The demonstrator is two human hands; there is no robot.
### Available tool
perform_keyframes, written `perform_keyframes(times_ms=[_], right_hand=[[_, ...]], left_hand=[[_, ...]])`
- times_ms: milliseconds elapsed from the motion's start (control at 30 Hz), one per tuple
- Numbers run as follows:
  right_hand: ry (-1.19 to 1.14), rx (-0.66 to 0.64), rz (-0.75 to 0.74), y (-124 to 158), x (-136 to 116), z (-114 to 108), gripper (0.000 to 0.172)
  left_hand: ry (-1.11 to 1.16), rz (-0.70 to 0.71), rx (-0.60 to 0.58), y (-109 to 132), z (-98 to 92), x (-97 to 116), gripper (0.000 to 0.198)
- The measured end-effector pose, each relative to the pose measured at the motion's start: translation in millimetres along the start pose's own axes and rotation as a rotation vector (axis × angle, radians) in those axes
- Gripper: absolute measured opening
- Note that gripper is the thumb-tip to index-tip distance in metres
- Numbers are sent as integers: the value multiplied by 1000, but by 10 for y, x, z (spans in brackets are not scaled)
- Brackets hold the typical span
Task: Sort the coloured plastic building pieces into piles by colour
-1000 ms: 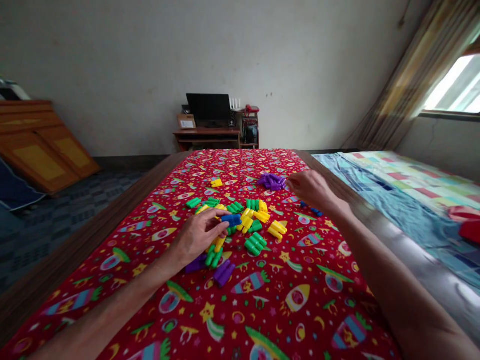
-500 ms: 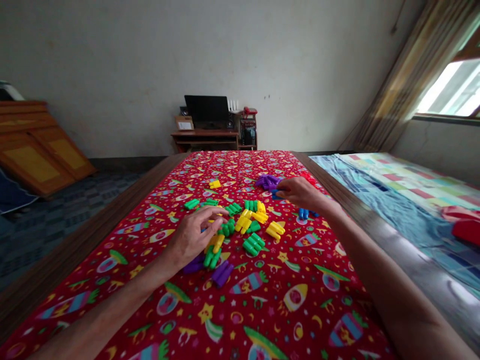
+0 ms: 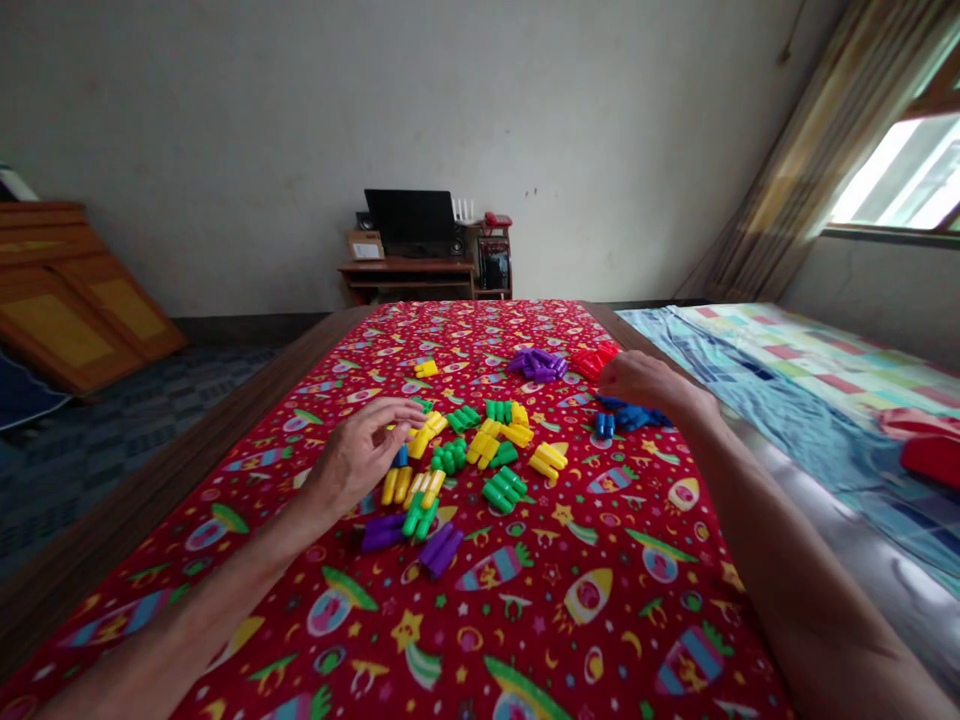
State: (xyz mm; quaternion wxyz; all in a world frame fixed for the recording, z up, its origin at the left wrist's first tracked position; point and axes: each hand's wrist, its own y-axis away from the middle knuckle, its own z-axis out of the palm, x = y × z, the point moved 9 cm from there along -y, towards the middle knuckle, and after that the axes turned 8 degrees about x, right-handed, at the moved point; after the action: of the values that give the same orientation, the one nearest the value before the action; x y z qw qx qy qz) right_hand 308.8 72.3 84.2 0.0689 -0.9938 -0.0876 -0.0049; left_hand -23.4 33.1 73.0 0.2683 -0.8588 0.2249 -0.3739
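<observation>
- Right hand (image 3: 641,383) has swung off the purple blocks (image 3: 537,365), now by the blue pile (image 3: 637,413); grip hidden, can't tell!
- Left hand (image 3: 361,448) slips back, grip loosely spread, blue block (image 3: 402,457) just below its thumb!

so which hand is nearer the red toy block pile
Right. The right hand is just beside the red toy block pile; the left hand is farther left, near a yellow block.
</observation>
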Motion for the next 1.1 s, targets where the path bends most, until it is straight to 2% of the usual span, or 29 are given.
perform_keyframes(times_ms=[67, 133, 200, 267, 400, 533, 600, 700, 800, 867, 1000, 1100], right_hand=[[21, -101, -66, 75, -285, 53, 17], [94, -164, -110, 130, -515, 148, 21], [172, -203, -119, 153, -655, 268, 24], [200, -212, -116, 153, -724, 355, 23], [184, -191, -101, 158, -668, 306, 22], [179, -141, -23, 178, -441, 88, 23], [190, -163, 8, 186, -367, 75, 22], [182, -143, -53, 159, -466, 110, 22], [93, -7, -184, 129, -784, 88, 25], [-47, 64, -304, 171, -1087, 80, 26], [-387, 224, -648, 468, -1768, 7, 31], [-471, 301, -802, 668, -2066, 16, 36]], left_hand=[[-55, 5, 26, -25, -63, -125, 27], [-94, -1, 56, -45, -123, -291, 28], [-129, -11, 73, -55, -158, -457, 29], [-154, -24, 42, -55, -139, -585, 29], [-168, -2, -104, -40, -17, -631, 32], [-169, 24, -194, 1, 38, -574, 36], [-203, 14, -251, 46, 80, -581, 39], [-283, -3, -260, 75, 94, -583, 34], [-258, -39, -176, 33, 52, -488, 30], [-111, -115, -138, 23, 65, -383, 40], [404, -379, -218, 204, 345, -126, 73], [604, -521, -279, 409, 550, 15, 83]])
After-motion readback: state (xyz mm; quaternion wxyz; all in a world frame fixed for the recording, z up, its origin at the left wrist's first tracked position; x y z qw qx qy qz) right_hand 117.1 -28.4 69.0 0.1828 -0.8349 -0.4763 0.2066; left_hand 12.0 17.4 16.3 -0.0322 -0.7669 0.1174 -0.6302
